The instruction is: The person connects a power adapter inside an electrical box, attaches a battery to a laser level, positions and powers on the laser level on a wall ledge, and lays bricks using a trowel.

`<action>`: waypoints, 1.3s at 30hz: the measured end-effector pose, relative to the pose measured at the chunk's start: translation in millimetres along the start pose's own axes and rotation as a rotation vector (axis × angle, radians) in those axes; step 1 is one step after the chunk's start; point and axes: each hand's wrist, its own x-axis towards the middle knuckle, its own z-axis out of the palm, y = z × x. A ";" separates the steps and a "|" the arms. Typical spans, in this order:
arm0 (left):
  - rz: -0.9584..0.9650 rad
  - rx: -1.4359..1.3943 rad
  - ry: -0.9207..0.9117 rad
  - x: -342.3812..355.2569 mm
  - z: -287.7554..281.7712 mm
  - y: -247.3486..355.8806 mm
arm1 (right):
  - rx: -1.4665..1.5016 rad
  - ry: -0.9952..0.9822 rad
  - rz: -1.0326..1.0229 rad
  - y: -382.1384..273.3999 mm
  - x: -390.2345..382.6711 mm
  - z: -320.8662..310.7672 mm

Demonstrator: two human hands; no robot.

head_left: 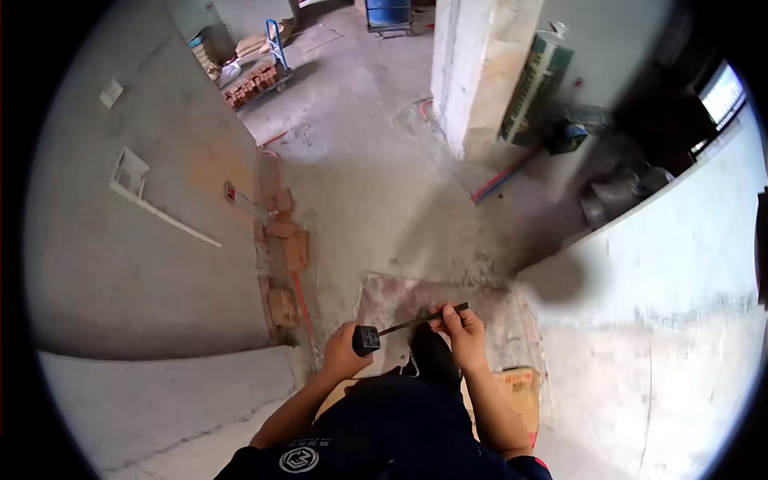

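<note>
Both hands hold a dark tool in front of my body, near the lower middle of the head view. My left hand (347, 354) is closed around its black, square-faced block (366, 341). A thin, straight dark rod or strip (400, 326) runs from the block up to the right. My right hand (462, 337) pinches this near its black far end (462, 307), thumb and fingers together. What kind of tool it is, I cannot tell. Beneath the hands, a dark shoe (433, 356) shows on a worn, dusty sheet (392, 298) on the floor.
Loose bricks (295, 250) and a red hose or conduit (302, 300) line the left wall. A brick-loaded trolley (258, 84) and a blue barrel (390, 13) stand farther off. Right of the pillar (480, 72) is a tall green-and-white roll or tube (538, 84). Printed cardboard (520, 394) lies near my right forearm.
</note>
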 end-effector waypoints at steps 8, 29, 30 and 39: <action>-0.366 -0.116 0.178 181.3 -84.1 28.7 | 0.169 -0.291 0.672 -48.4 266.0 51.0; 0.355 0.129 0.404 916.2 -357.6 -88.3 | 0.733 -0.503 0.467 -174.6 906.5 319.4; 0.353 0.164 0.401 945.9 -368.5 -97.2 | 0.642 -0.424 0.410 -173.4 939.7 333.6; -0.006 0.282 0.404 1149.0 -481.3 -192.1 | -0.326 -0.376 -0.055 -180.4 1229.3 498.6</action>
